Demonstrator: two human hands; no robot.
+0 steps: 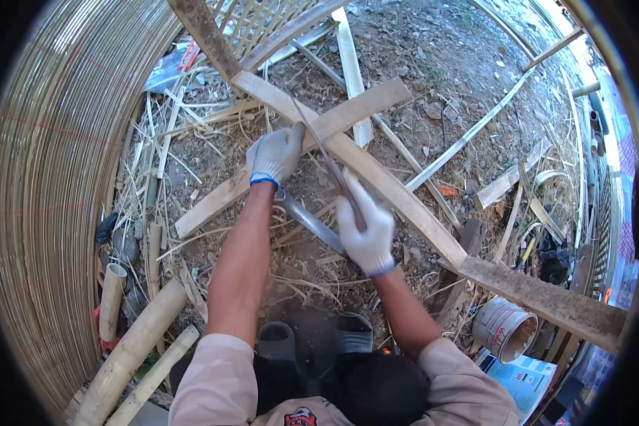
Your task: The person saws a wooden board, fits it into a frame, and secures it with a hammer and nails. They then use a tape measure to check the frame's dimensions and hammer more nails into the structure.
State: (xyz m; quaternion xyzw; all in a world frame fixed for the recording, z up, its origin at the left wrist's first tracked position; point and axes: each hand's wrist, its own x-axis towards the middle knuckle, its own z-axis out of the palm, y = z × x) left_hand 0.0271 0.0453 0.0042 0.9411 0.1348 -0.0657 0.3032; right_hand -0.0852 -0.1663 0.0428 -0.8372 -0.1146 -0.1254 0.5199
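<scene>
Two flat wooden boards cross near the middle: a long board [397, 195] slopes down to the right, and a shorter board [366, 106] runs from upper right to lower left. My left hand [275, 153], in a white glove with a blue cuff, is closed on the shorter board left of the crossing. My right hand [366, 231], also gloved, is wrapped round the handle of a long thin blade [326, 160]. The blade points up and left, over the boards by the crossing. Below the hands lies a grey tube-like piece [311, 224].
A slatted bamboo screen [50, 177] stands at the left. Thick bamboo poles [138, 348] lie lower left. A round bucket [504, 328] sits lower right beside a dark beam [547, 298]. Strips and shavings litter the soil around two dark sandals [277, 341].
</scene>
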